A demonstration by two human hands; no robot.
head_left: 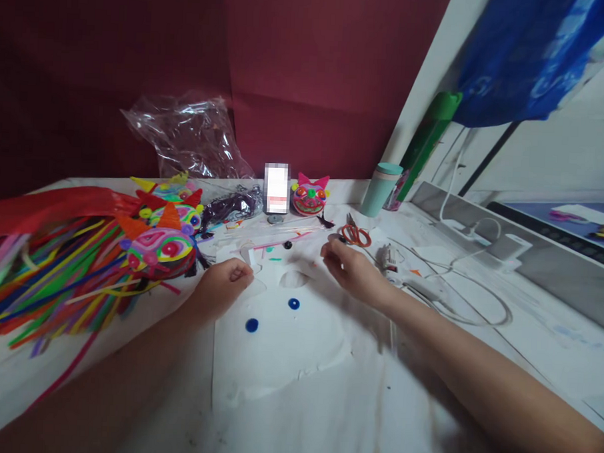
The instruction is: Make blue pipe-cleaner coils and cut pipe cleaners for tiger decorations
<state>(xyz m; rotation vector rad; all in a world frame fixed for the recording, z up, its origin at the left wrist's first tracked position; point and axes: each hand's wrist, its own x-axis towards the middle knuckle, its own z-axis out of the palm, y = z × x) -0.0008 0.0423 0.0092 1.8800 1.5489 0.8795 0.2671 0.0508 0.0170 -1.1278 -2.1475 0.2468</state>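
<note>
My left hand [228,281] is closed in a loose fist over the left edge of a white sheet [276,359]. A small white piece and a clear, thin edge show by its fingertips, but what it grips is unclear. My right hand [353,269] hovers above the sheet's right side, fingers curled together, with anything in them hidden. On the sheet between and below my hands lie two blue discs, one nearer [251,326] and one farther with a pale centre [293,303]. A small black round piece [288,244] sits beyond them.
Colourful animal-head crafts [161,247] and a heap of bright strips [69,290] lie at left. At the back stand a pink animal head [310,195], a clear plastic bag [190,138] and a green cup [380,190]. Orange-handled scissors [356,235] and white cables [478,321] lie right.
</note>
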